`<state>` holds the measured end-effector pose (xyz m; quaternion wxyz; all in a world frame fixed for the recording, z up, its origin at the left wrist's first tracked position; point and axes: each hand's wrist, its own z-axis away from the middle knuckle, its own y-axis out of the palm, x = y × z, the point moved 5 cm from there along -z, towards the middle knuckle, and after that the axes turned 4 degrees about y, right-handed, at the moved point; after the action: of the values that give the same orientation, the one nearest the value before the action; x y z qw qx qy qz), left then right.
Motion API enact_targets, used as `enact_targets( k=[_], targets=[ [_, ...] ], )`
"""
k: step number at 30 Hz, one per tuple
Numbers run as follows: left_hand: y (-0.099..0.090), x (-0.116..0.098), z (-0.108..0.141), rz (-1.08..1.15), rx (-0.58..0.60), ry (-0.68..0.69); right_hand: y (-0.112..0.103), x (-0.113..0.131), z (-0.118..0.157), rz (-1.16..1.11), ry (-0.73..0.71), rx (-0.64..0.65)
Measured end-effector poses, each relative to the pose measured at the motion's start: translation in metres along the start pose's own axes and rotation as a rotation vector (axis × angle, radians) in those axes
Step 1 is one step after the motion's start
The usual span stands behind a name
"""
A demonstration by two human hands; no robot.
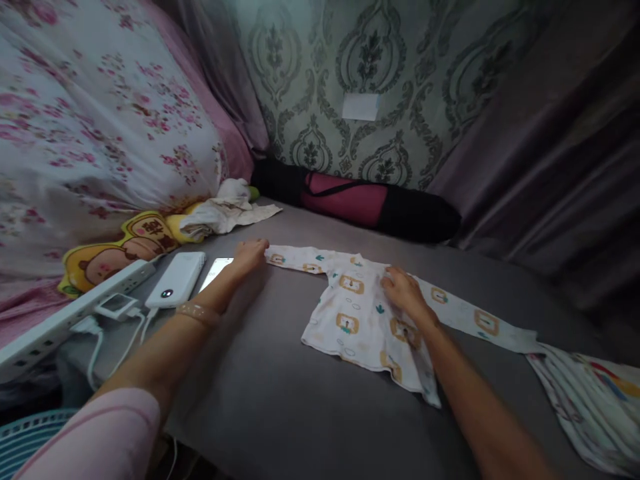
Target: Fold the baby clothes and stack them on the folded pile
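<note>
Pinching the end of the shirt's [350,300] left-lying sleeve [300,259], the left grip [251,259] is narrow, with the cloth running out from it to the right. The right grip [403,290] touches the upper right part of the shirt, near the shoulder, its fingers bent inward; whether any cloth is caught between them I cannot tell. The shirt lies mostly flat on the grey surface [260,387], white with tan and green prints, its body between the two grips and toward the near side, its lower right edge rumpled beside the right forearm. The other sleeve [470,313] stretches right, past the right grip, its end meeting a pile of cloth [585,400].

Left of the left grip are a lit phone [215,272], partly behind the wrist, then a white power bank [176,280] and a power strip [75,313] with cables. A black and dark red bag [347,199] lies along the far side.
</note>
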<state>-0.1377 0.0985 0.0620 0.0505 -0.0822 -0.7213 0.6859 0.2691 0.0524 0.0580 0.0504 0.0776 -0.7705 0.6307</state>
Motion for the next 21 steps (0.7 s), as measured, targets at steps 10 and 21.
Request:
enact_targets(
  k=[10,21],
  targets=[
    [0.017,0.028,-0.061,0.192,0.178,-0.228,0.058,0.120,-0.058,-0.185,-0.199,0.165],
    [0.004,0.035,-0.060,0.299,-0.053,-0.109,0.067,0.132,-0.046,-0.182,-0.179,0.110]
  ],
)
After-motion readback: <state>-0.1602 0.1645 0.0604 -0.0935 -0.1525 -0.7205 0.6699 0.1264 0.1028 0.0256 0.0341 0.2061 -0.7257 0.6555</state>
